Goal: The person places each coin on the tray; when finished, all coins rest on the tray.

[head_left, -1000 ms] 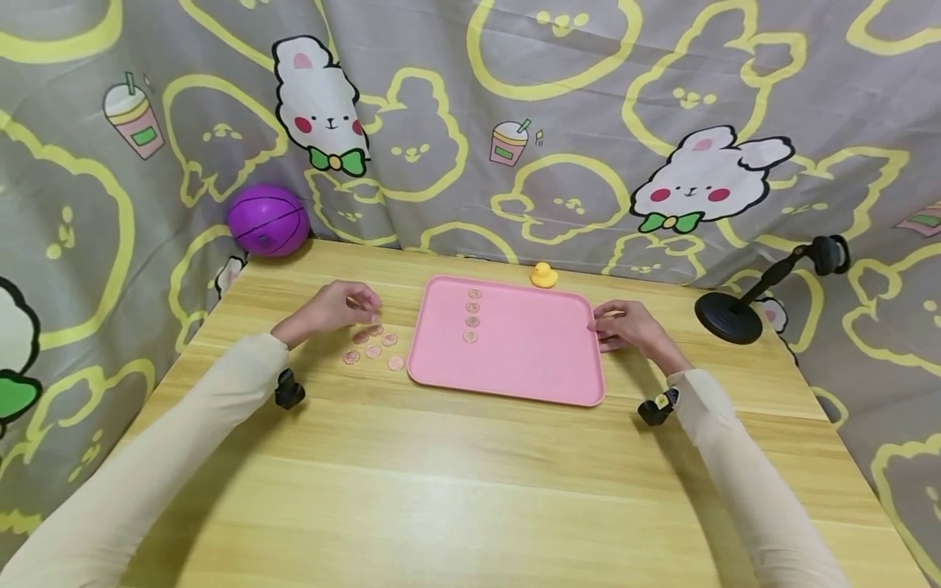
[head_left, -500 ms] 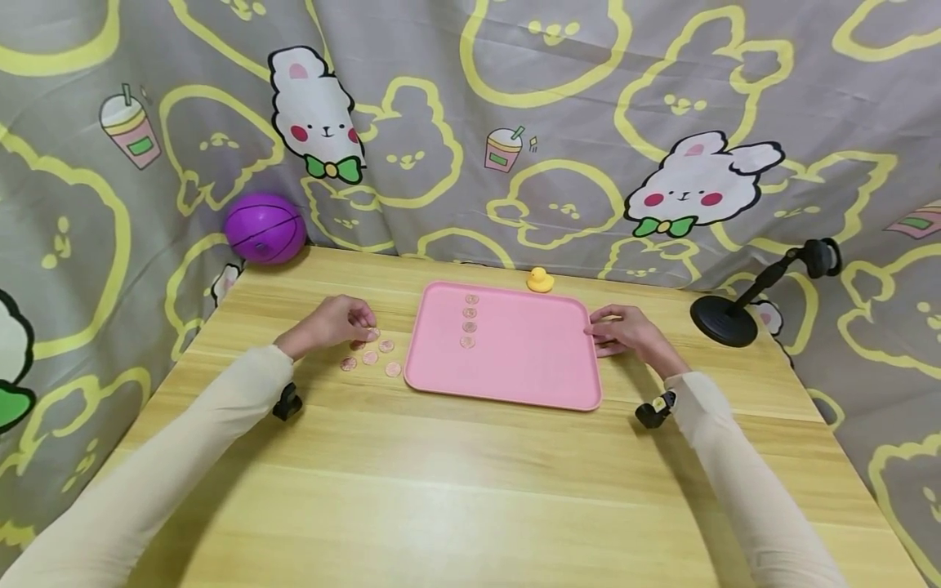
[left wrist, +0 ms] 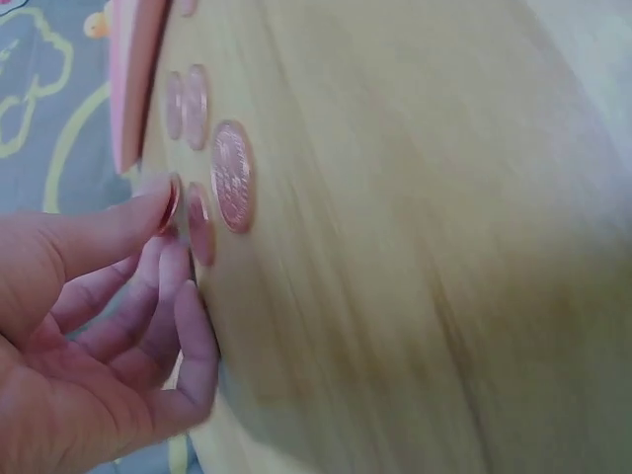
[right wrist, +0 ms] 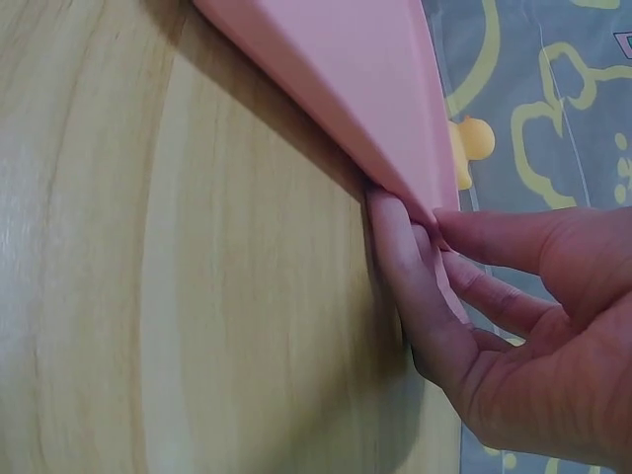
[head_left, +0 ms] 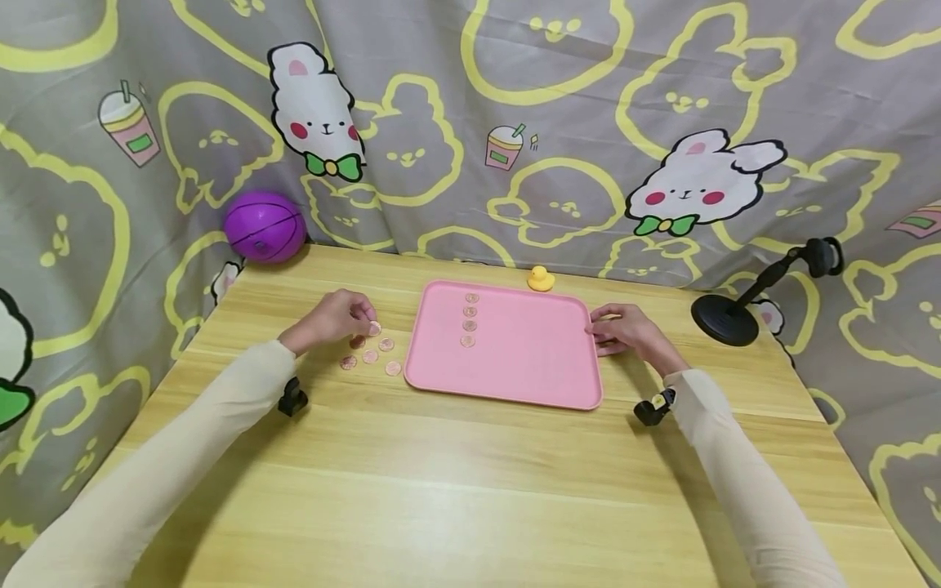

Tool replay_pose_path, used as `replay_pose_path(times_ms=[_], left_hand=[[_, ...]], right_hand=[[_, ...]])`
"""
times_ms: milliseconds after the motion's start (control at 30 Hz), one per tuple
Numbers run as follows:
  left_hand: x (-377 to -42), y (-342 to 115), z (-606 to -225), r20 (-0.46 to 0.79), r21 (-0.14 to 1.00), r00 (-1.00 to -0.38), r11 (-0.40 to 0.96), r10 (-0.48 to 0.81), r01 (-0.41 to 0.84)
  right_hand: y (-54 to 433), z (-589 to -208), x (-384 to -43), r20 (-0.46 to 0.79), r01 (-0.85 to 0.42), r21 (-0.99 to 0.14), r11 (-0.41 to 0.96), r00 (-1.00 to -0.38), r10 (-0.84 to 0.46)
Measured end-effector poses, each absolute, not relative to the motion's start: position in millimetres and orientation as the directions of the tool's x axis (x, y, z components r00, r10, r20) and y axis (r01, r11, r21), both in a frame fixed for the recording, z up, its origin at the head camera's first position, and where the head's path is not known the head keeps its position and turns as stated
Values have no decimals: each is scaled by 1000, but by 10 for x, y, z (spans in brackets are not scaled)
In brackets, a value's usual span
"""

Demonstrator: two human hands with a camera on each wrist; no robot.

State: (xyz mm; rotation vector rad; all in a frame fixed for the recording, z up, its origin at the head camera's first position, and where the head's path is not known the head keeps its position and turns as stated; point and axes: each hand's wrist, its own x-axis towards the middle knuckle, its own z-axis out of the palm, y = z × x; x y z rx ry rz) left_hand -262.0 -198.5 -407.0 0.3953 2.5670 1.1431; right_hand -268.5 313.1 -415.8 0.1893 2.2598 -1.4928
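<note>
My left hand (head_left: 334,317) pinches a copper-coloured coin (left wrist: 171,204) between thumb and fingers, tilted on edge just above the table. Beside and below that hand, several more coins (head_left: 370,357) lie flat on the wood. A pink tray (head_left: 532,359) sits to their right, bearing a column of several coins (head_left: 469,326) on its left half. At the tray's right side, my right hand (head_left: 625,327) grips the rim, thumb on its upper edge and fingers against the outside, as the right wrist view shows (right wrist: 513,326).
Behind the tray stands a yellow rubber duck (head_left: 540,279). A purple ball (head_left: 265,227) rests at the back left corner, and a black stand (head_left: 725,319) at the back right. A patterned curtain (head_left: 426,122) hangs along the table's (head_left: 441,490) far edge.
My left hand has come down to the loose coins, taken one between thumb and fingers, and raised it slightly. The right hand has stayed on the tray's rim.
</note>
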Motion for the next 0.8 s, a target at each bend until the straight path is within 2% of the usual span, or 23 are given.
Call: replay_pose_path(times_ms=[333,600,800], left_hand=[[-2682,-1808,-3999,-37,735,-951,653,307,183],[-2670,-1580,-3961,-68,844,-925,515,374,146],[-2672,-1448,-3983,-81,860,-916,492,393,135]], right_hand=[[3126,-4155,-2670,-413,333,-842,425,-904,-111],[3128,-4154,-2677,-419,334,-834,439,-901,-110],[3113,-4162,-2700,-420,336,-840,426,-900,-117]])
